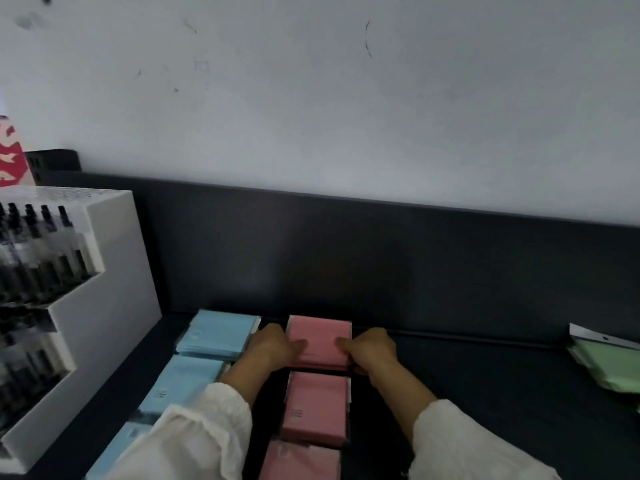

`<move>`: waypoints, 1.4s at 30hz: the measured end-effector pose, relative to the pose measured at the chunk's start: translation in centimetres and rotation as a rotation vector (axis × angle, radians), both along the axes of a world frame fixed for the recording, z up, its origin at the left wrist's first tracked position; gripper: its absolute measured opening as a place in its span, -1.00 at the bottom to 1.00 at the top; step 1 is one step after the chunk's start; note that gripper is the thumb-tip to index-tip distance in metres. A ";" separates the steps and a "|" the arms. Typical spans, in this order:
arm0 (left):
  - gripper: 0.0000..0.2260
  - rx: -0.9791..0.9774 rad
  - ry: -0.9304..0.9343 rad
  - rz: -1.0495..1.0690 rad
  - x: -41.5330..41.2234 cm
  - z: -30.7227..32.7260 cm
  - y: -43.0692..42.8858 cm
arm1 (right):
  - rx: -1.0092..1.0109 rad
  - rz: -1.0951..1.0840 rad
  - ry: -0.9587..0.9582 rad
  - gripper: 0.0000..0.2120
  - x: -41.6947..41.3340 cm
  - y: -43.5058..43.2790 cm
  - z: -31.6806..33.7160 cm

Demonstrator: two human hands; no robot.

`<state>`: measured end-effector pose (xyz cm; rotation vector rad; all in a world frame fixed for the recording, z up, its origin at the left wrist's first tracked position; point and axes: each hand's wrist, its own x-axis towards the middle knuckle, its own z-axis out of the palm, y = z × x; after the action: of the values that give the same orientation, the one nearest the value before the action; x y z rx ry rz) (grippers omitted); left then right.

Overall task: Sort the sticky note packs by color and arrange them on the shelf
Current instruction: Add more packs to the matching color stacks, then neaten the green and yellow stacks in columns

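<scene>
On the dark shelf [467, 375] a column of blue sticky note packs [218, 332] runs along the left and a column of pink packs [313, 407] runs beside it. My left hand [272, 348] and my right hand [370, 348] hold the rearmost pink stack [320, 336] from either side, thumbs on top. It rests on the shelf close to the back panel. Green packs [609, 365] lie at the far right edge. White sleeves cover both my forearms.
A white stepped display box [104, 306] of dark pens stands at the left, beside the blue column. The shelf's dark back panel [381, 258] rises behind the packs, with a pale wall above. A red patterned item [10, 157] shows at the far left.
</scene>
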<state>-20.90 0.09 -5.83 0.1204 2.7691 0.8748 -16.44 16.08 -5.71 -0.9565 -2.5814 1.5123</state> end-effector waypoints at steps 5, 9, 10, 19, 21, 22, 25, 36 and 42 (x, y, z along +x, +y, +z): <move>-0.55 -0.055 -0.014 -0.019 0.1 0.3 0.3 | 0.154 0.023 -0.014 -0.65 0.5 -0.2 -0.1; -0.57 -0.089 0.026 -0.052 0.9 1.1 0.4 | 0.143 0.044 0.002 -0.61 1.1 -0.8 0.2; -0.56 -0.098 0.032 -0.066 1.0 1.3 0.3 | 0.135 0.057 0.015 -0.60 1.1 -0.9 0.3; -0.60 -0.464 0.215 -0.246 3.5 5.8 1.3 | 0.233 0.223 -0.002 -0.67 6.8 2.0 4.2; -0.61 -0.516 0.265 -0.252 4.4 7.0 1.7 | 0.360 0.257 -0.020 -0.55 8.5 4.2 6.1; -0.62 -0.530 0.293 -0.248 5.0 7.4 1.9 | 0.416 0.268 -0.023 -0.52 9.4 5.4 7.0; -0.59 -0.523 0.369 -0.240 6.8 8.3 3.5 | 0.529 0.269 -0.039 -0.50 12.3 9.4 8.9; -0.44 -0.215 0.355 -0.474 20.7 6.6 21.0 | 0.584 0.129 0.042 -0.46 30.0 27.0 7.7; -0.51 -0.032 0.220 -0.499 29.5 3.1 31.3 | 0.403 0.098 0.209 -0.60 36.7 32.7 4.4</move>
<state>8.56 31.40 -2.75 0.9043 2.7401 0.7140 20.22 48.81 -1.29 -0.6031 -2.6571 0.9807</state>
